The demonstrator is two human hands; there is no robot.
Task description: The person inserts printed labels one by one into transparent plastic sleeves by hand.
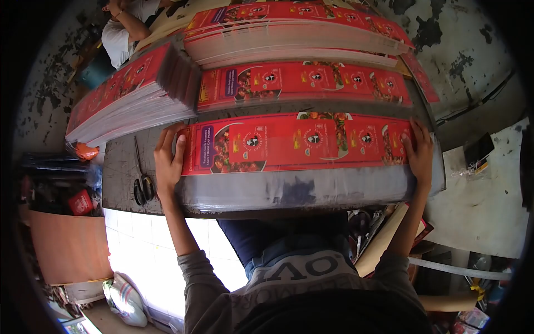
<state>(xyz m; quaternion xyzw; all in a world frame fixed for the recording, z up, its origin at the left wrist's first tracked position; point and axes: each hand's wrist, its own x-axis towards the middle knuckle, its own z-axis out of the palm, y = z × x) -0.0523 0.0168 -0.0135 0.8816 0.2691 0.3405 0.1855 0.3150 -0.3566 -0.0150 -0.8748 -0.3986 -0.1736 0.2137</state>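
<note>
A stack of red printed plastic sheets (283, 142) lies across the near side of the dark table, its layered front edge facing me. At its left end my left hand (170, 156) grips the edge, fingers stretched along the side and thumb by the top corner. My right hand (420, 150) holds the right end the same way, its thumb on the top sheet. A pair of black-handled scissors (143, 186) lies on the table, left of my left hand.
Behind stands another red sheet stack (306, 83), with taller stacks (295, 33) at the back. A thick angled stack (128, 94) is at the left. Another person (125, 30) sits at the far left. The table edge (133, 209) is near me.
</note>
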